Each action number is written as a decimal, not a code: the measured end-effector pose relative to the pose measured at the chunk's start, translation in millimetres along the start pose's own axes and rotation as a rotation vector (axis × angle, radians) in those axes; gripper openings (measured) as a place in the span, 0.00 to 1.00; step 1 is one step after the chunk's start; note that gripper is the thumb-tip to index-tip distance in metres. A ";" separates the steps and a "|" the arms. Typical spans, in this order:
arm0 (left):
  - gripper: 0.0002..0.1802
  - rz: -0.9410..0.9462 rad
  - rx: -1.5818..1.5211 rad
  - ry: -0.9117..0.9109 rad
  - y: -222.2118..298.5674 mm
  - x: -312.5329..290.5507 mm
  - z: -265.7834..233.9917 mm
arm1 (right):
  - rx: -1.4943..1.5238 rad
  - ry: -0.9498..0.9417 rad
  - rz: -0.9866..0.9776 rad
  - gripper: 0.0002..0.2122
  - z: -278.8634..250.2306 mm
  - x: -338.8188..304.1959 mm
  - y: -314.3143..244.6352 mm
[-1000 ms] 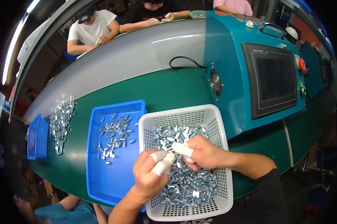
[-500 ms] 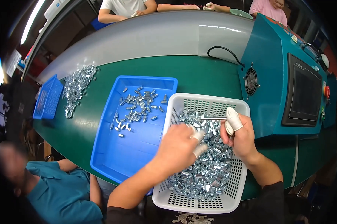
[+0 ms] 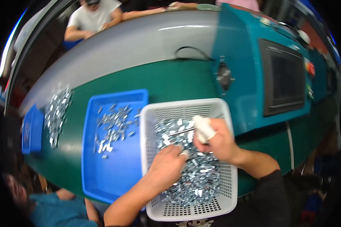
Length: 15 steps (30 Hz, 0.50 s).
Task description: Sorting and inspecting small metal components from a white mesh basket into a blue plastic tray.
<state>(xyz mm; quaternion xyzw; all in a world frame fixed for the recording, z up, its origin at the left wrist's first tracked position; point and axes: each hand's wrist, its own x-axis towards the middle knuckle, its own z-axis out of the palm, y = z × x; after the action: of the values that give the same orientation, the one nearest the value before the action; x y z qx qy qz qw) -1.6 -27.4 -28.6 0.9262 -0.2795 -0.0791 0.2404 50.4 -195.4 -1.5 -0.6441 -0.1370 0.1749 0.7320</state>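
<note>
A white perforated basket (image 3: 228, 189) stands in front of me, heaped with small silvery metal hex nuts (image 3: 197, 178), long in shape. My right hand (image 3: 215, 140), with white finger cots, is closed on a thin metal rod (image 3: 182, 131) that points left over the heap. Down at the nuts, near the basket's left side, is my left hand (image 3: 168, 164). Its fingers are bent and close together, with cots on the tips; blur hides what is between them. Left of the basket, a blue tray (image 3: 113, 176) holds a looser scatter of the same nuts (image 3: 117, 121).
A teal machine (image 3: 240, 75) with a dark screen (image 3: 284, 77) stands at the right on the green table (image 3: 174, 81). Far left are another pile of nuts (image 3: 57, 115) and a small blue basket (image 3: 32, 130). A grey barrier (image 3: 140, 43) runs behind. People sit beyond it and at the lower left.
The view has turned, so the scene sits further left and is blurred. My left hand has come down onto the nuts with its fingers drawn together. The rod stays in my right hand, now tilted.
</note>
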 end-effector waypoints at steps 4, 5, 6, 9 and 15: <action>0.09 -0.024 0.005 -0.053 10.2 1.3 -7.7 | 0.064 -0.046 -0.059 0.18 -1.6 2.4 5.5; 0.09 -0.019 0.016 0.012 11.7 1.4 -7.0 | 0.085 -0.044 -0.015 0.18 -1.5 0.8 5.3; 0.09 -0.026 0.027 0.078 12.5 -1.1 -6.3 | 0.069 -0.043 -0.031 0.19 -0.1 0.0 9.1; 0.09 -0.003 0.034 0.095 12.7 2.6 -1.3 | 0.050 -0.050 -0.078 0.19 -4.3 -1.8 9.8; 0.07 -0.045 0.017 0.002 4.6 -0.7 2.0 | 0.042 -0.020 -0.050 0.19 -3.0 0.0 6.9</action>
<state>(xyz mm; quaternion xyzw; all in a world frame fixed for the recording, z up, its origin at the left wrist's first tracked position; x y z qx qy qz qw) -4.9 -31.2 -28.1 0.9343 -0.2591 -0.0813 0.2308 51.0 -197.3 -8.7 -0.6230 -0.1568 0.1659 0.7482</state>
